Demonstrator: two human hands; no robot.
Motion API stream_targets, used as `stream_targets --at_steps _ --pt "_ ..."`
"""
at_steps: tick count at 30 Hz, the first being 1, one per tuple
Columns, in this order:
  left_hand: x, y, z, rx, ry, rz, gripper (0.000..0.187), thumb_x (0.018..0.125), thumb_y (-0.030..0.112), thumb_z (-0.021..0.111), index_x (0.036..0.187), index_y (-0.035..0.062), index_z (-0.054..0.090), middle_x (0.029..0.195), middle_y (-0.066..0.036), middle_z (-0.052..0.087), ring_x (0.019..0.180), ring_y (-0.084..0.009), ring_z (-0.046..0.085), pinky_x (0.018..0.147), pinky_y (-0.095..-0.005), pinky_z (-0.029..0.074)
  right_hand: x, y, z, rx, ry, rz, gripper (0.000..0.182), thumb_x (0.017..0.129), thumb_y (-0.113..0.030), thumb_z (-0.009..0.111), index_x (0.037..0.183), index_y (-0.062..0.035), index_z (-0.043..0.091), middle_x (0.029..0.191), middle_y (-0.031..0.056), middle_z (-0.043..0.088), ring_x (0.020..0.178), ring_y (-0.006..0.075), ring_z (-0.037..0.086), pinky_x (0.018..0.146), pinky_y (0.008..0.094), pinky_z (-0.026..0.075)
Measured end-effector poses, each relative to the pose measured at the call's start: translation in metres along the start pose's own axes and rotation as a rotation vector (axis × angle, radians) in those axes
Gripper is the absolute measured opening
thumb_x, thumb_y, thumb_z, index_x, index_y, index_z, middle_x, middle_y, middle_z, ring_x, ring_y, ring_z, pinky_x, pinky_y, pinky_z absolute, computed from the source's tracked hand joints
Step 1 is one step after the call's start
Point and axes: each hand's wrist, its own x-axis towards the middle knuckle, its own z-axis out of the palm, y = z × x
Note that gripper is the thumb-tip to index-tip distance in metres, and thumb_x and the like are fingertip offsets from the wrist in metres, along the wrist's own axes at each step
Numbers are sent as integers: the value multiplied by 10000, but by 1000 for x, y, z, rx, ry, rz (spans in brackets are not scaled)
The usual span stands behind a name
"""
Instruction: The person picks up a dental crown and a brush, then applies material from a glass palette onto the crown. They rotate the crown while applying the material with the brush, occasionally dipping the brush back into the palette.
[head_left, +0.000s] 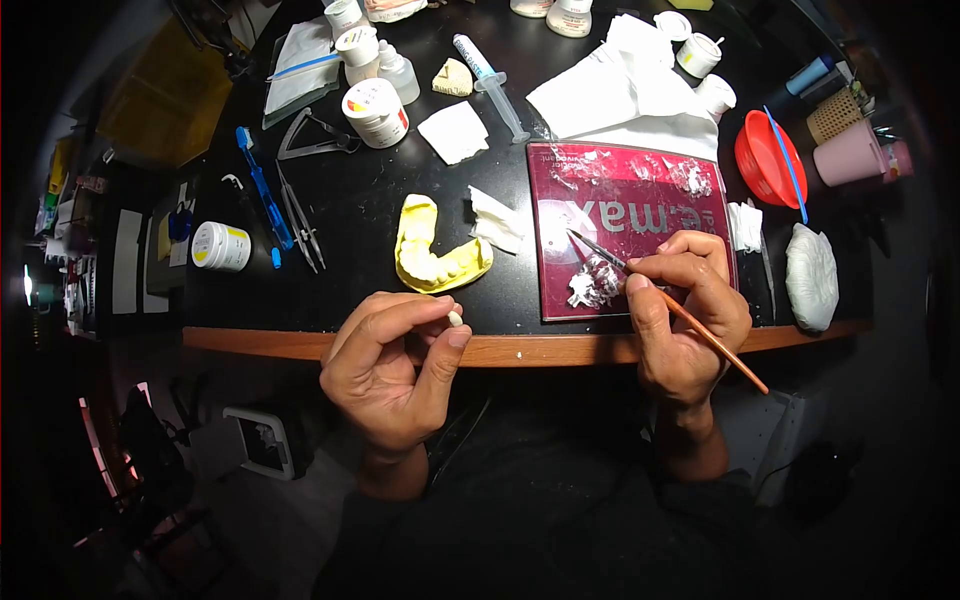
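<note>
My left hand (395, 375) pinches a small whitish dental crown (456, 319) between thumb and index finger, just in front of the table's wooden edge. In my right hand (692, 320) is a fine brush (737, 363) with an orange-brown handle, held like a pen. Its dark tip is at a whitish wet patch on the left side of a maroon mixing plate (645, 285). White paste (597, 283) lies smeared near the plate's front. Beyond my left hand sits a yellow dental model (418, 255), with a crumpled tissue (497, 221) beside it.
White jars (376, 113), a syringe (492, 88) and tissues (625, 90) line the back. A red bowl (765, 165) with a blue stick stands right of the plate, near a white lump (811, 278). Tweezers (297, 220) and a blue-handled tool (262, 188) lie left.
</note>
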Motion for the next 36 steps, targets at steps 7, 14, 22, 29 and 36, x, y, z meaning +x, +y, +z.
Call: stream_targets --at_steps 7,14,22,29,36 --pt "0 0 0 10 -6 4 233 812 -133 766 1025 -61 708 922 -130 680 774 -117 656 646 -207 525 0 -1 1 -22 9 -11 90 795 61 698 881 41 711 821 87 661 937 201 552 801 300 454" --pt "0 1 0 4 -9 -10 239 810 -134 766 1030 -60 708 923 -127 680 776 -113 653 651 -204 525 1 -2 2 -41 1 11 111 780 76 706 883 36 718 815 86 658 925 195 562 782 290 459" --pt "0 0 0 6 -15 -10 247 809 -146 757 1035 -60 710 926 -126 682 779 -109 652 678 -210 532 4 0 6 -63 63 -27 112 751 7 778 860 -9 759 759 51 693 820 198 583 653 289 456" --pt "2 7 1 -149 11 -131 249 847 -120 744 1085 -74 685 939 -122 695 882 -138 688 796 -228 542 2 1 2 32 81 -27 143 772 6 735 914 8 752 785 72 716 817 206 575 718 311 471" --pt "19 13 25 -388 -69 -222 220 886 -93 720 1099 -68 674 1011 -142 732 948 -127 689 862 -251 534 4 -15 -2 435 147 -26 233 799 6 626 1012 36 717 849 133 750 890 240 604 881 366 481"
